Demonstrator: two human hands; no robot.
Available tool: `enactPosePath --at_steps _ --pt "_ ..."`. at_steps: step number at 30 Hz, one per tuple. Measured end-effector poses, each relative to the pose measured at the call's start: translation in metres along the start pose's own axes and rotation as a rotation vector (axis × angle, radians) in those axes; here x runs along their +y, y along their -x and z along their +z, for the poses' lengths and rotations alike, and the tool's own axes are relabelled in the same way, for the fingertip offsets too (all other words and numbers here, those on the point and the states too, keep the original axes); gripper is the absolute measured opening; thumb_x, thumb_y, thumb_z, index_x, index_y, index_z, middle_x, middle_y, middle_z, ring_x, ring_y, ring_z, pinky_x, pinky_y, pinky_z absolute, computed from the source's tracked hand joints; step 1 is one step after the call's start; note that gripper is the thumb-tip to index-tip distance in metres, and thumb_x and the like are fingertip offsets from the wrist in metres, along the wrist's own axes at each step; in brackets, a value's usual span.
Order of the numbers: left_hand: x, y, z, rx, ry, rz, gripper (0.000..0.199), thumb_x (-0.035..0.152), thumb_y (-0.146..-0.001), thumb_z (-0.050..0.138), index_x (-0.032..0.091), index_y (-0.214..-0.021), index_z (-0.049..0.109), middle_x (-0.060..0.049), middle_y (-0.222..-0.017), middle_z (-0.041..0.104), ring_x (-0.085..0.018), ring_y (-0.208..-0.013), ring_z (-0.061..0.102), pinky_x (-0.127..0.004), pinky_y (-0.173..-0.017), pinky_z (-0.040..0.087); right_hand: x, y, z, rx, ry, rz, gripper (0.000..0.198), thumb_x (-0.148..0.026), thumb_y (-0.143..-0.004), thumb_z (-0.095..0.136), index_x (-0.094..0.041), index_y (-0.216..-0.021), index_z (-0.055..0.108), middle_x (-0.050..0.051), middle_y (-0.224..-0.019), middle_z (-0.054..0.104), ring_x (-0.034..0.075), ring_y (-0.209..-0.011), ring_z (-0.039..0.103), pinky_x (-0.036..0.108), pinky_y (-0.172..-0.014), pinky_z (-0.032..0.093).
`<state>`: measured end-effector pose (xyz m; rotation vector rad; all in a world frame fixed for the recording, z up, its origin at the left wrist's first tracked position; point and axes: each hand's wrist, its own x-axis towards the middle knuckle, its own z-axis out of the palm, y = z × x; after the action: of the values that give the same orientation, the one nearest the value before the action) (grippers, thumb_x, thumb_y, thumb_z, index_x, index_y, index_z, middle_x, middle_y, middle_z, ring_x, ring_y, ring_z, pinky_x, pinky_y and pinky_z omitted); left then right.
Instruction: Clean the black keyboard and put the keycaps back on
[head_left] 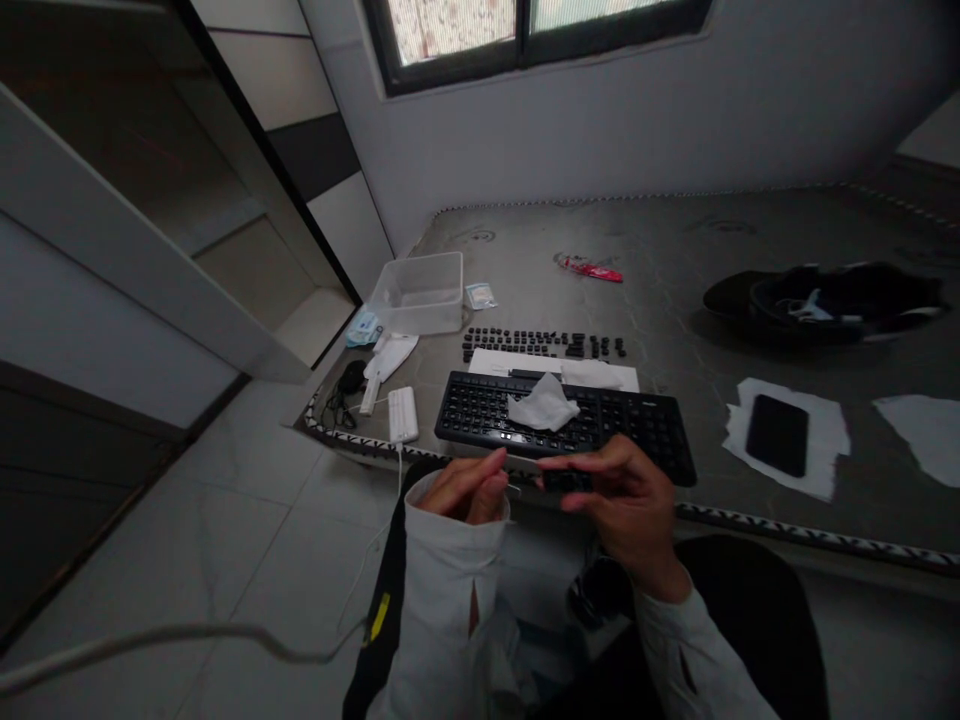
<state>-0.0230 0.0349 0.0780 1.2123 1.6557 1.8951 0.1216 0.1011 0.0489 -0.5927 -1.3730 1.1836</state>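
Observation:
In front of the bed-like surface's near edge, my right hand [634, 500] pinches a small black plastic part [566, 481] between thumb and fingers; its exact kind is too dark to tell. My left hand [472, 487] faces it, thumb and fingers pressed together. A thin, pale sliver shows at those fingertips, too small to name. Just beyond both hands lies a black keyboard [637, 430] with many keys off, a crumpled white tissue [546, 404] on top. Loose black keycaps [510, 338] stand in rows behind it.
Behind the keyboard lies a white strip [487, 362]. At left are a clear plastic box [424, 290], a white power bank [403, 415] with a trailing cable, and a black cable [349, 380]. Rightward lie a phone [778, 435] on tissue and a dark bag-like item [825, 300].

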Motion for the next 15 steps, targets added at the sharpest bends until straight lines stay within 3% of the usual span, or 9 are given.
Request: enactPosePath --at_steps 3,5,12,15 --pt "0.005 0.002 0.002 0.097 0.072 -0.141 0.022 0.040 -0.070 0.079 0.023 -0.081 0.072 0.002 -0.071 0.077 -0.010 -0.054 0.069 -0.016 -0.049 0.054 0.000 0.001 0.000 -0.015 -0.033 -0.007 0.030 -0.032 -0.063 0.084 -0.025 -0.083 0.063 0.001 -0.076 0.073 0.025 -0.079 0.075 0.031 -0.065 0.064" --pt "0.005 0.003 0.002 0.106 0.124 -0.162 0.025 0.042 -0.067 0.080 0.022 -0.074 0.067 0.002 -0.069 0.078 -0.012 -0.057 0.071 -0.018 -0.053 0.057 0.001 0.002 -0.001 -0.036 -0.040 -0.001 0.030 -0.031 -0.064 0.084 -0.025 -0.084 0.062 0.001 -0.078 0.074 0.025 -0.081 0.075 0.032 -0.066 0.064" --pt "-0.010 -0.005 -0.004 -0.033 0.150 0.046 0.014 0.028 -0.067 0.082 0.022 -0.071 0.070 0.002 -0.069 0.074 -0.008 -0.051 0.065 -0.013 -0.043 0.050 0.003 0.003 -0.003 -0.069 -0.001 -0.027 0.029 -0.029 -0.065 0.084 -0.025 -0.086 0.064 0.002 -0.078 0.075 0.025 -0.083 0.075 0.034 -0.070 0.064" --pt "-0.008 -0.004 -0.005 -0.050 0.102 0.055 0.012 0.027 -0.069 0.080 0.021 -0.073 0.070 0.000 -0.069 0.074 -0.010 -0.053 0.066 -0.015 -0.044 0.051 0.005 0.004 -0.003 -0.074 0.014 -0.042 0.028 -0.028 -0.065 0.084 -0.025 -0.086 0.065 0.002 -0.078 0.075 0.026 -0.083 0.075 0.035 -0.072 0.064"
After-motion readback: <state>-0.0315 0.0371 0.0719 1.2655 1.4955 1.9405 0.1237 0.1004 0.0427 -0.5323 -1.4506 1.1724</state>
